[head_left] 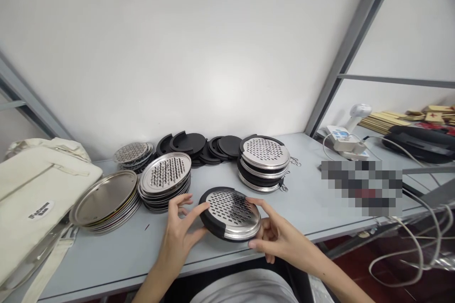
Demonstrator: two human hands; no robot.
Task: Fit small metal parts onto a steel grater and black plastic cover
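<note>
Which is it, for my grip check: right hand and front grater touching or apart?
Touching: the head view shows the right hand with index fingertip on the front grater.

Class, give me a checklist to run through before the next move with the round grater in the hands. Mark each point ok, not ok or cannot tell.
1. Left hand on the round grater: ok, fingers at its black rim.
2. Right hand on the opposite side: ok, thumb and finger at the edge.
3. Black rim covering the whole edge: not ok, bare metal shows at the near right.
4. Underside sound: cannot tell, hidden.
5. Left fingers clear of the stack of grater discs: cannot tell, they overlap in this view.
6. Perforated face turned up: ok, its holes show.
</note>
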